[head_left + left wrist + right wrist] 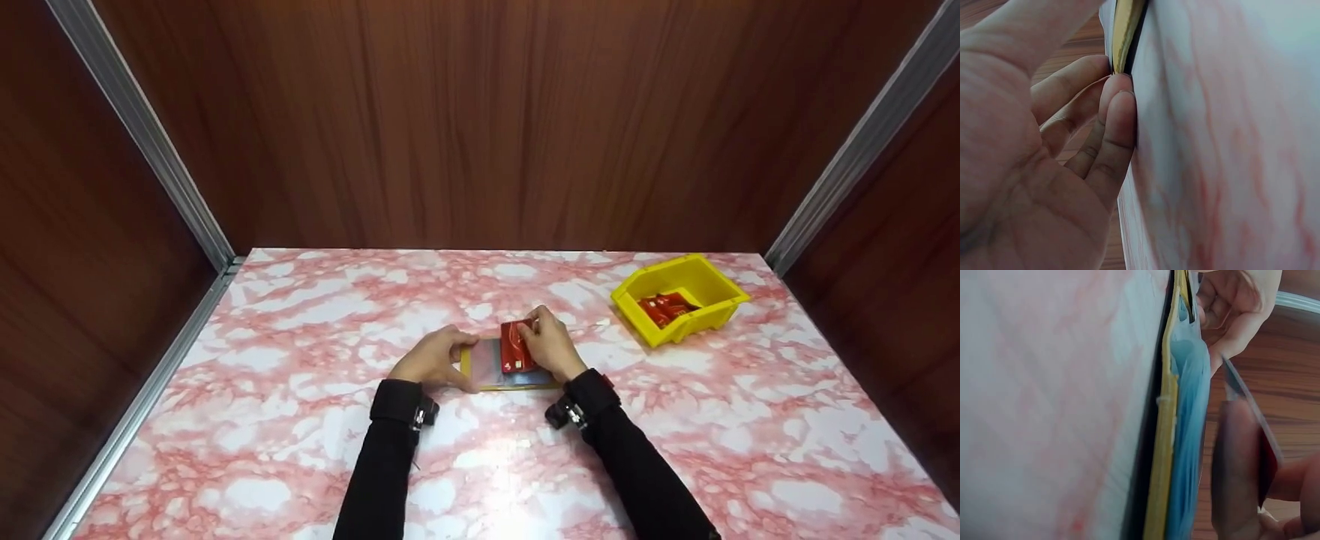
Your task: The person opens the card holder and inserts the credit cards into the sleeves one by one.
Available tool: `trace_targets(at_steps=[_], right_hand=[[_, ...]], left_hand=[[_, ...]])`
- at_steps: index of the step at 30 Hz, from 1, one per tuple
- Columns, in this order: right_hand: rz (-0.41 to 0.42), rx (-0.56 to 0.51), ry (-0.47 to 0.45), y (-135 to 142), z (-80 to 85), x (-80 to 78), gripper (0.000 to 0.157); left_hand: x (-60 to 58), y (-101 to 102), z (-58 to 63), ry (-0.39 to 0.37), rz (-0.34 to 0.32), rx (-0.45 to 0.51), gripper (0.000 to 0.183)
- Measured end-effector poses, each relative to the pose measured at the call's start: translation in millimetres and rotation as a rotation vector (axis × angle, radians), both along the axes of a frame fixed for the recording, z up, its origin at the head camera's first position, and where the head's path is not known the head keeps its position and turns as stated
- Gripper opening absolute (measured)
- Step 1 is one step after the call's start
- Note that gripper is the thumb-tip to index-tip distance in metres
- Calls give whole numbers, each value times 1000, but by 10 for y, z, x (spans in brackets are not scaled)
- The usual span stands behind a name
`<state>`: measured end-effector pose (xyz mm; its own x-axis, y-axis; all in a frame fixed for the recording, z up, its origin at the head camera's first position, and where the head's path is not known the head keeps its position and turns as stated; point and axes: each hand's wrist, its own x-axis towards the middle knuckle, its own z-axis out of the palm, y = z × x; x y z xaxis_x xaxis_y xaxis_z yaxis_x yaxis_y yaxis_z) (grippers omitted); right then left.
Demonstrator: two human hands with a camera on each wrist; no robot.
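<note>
A flat booklet with a yellow edge and clear plastic sleeves [486,366] lies on the table; in the right wrist view its bluish sleeves [1188,439] bulge above the yellow edge. My left hand [433,358] holds it by the left side, thumb at the near corner and fingers at the far one. In the left wrist view, fingertips meet the yellow edge [1124,39]. My right hand [553,346] pinches a red card [514,348] with a small gold chip, held over the sleeves. Seen from the right wrist, the card [1252,416] stands apart from the booklet, tilted edge-on.
To the right, a yellow open-front bin [697,307] holds several red cards [666,307]. The pink and white marbled table [315,450] is bounded by brown wood-look panels [480,127] at the back and both sides.
</note>
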<state>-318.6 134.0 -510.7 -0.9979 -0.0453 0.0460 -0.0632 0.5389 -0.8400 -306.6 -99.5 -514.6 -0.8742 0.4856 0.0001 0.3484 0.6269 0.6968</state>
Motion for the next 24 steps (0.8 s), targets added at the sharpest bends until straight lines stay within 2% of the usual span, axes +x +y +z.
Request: trace_targets(at_steps=[7, 16, 24], right_hand=[[25, 70, -3, 40, -14, -8, 13], [20, 111, -41, 39, -12, -12, 19], [8, 115, -38, 36, -25, -6, 21]], left_hand=[[-2, -4, -9, -6, 7, -8, 84], [2, -12, 0, -10, 29, -5, 84], [-9, -7, -20, 3, 12, 1, 85]])
